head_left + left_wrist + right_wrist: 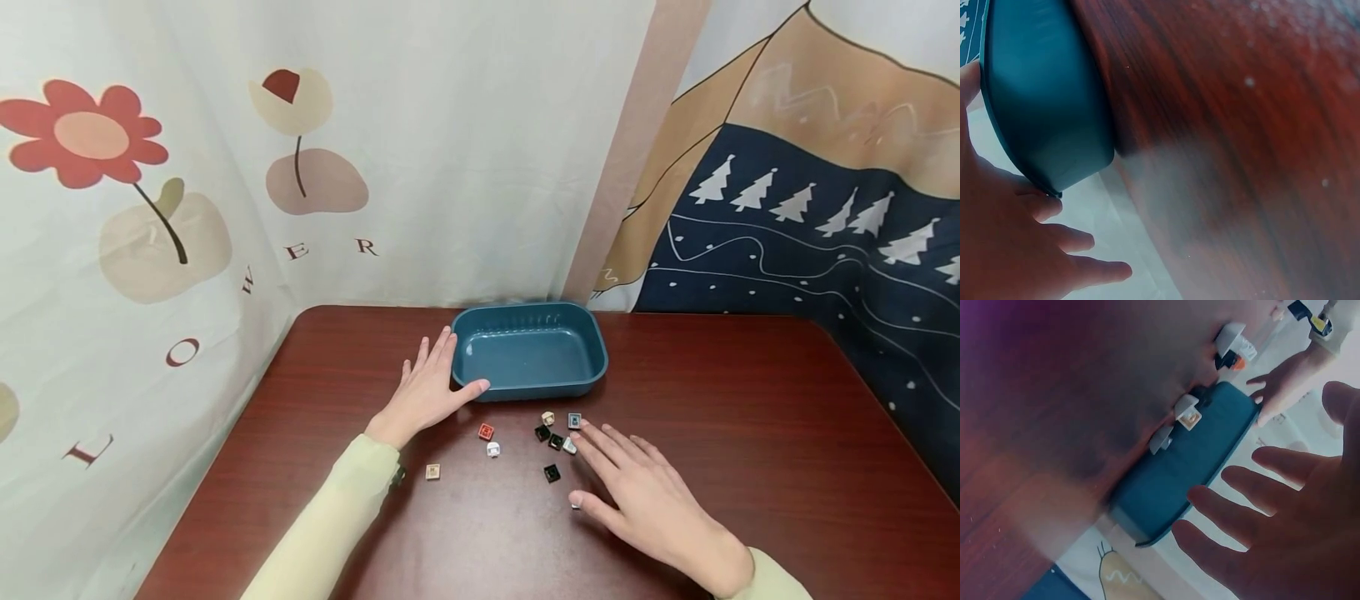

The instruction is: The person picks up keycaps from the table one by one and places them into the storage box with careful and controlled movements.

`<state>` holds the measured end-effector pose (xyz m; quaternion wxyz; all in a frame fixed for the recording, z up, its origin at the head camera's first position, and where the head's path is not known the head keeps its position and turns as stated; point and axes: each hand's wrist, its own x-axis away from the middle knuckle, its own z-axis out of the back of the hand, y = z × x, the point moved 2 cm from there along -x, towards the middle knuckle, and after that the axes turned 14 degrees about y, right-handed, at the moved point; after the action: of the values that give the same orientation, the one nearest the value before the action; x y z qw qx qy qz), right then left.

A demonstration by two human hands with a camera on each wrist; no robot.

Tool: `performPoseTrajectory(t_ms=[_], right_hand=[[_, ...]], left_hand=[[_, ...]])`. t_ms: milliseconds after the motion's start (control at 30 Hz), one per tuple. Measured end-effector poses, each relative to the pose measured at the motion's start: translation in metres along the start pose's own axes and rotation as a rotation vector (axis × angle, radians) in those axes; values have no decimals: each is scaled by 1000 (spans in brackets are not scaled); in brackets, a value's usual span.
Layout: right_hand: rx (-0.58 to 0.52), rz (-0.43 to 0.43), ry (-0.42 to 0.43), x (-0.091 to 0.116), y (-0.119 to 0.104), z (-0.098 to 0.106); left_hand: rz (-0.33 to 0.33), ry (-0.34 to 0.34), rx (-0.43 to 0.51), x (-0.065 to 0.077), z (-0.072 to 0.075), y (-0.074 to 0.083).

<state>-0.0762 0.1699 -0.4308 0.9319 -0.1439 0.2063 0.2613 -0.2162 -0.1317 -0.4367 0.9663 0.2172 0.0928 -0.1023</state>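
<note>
A blue-green rectangular tray [532, 392] stands at the back of the table. My left hand [427, 392] is at its left end, fingers straight along the rim and thumb spread by the near left corner. In the left wrist view, fingers of that hand [1010, 231] lie against the tray's rim. Several small keycaps lie in front of the tray, among them a red keycap [486, 432], a beige keycap [432, 472], a grey-blue keycap [574, 421] and a black keycap [552, 473]. My right hand [645, 492] hovers beside them, fingers extended, holding nothing. A pale keycap [575, 506] is partly hidden under its thumb.
The dark red wooden table [750, 400] reaches beyond both hands. Behind it hangs a pale curtain [465, 167] with flower prints, and at right a navy and tan cloth [750, 225]. A white keycap [492, 449] lies below the red one.
</note>
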Motion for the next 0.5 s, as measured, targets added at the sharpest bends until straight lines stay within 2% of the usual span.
performPoseTrajectory(t_ms=[400,500], right_hand=[[-45,100,-107,5,-6,-6],[-64,121,-162,5,-7,-6]], left_hand=[[2,-4,4,0,0,1],[4,-5,3,1,1,1]])
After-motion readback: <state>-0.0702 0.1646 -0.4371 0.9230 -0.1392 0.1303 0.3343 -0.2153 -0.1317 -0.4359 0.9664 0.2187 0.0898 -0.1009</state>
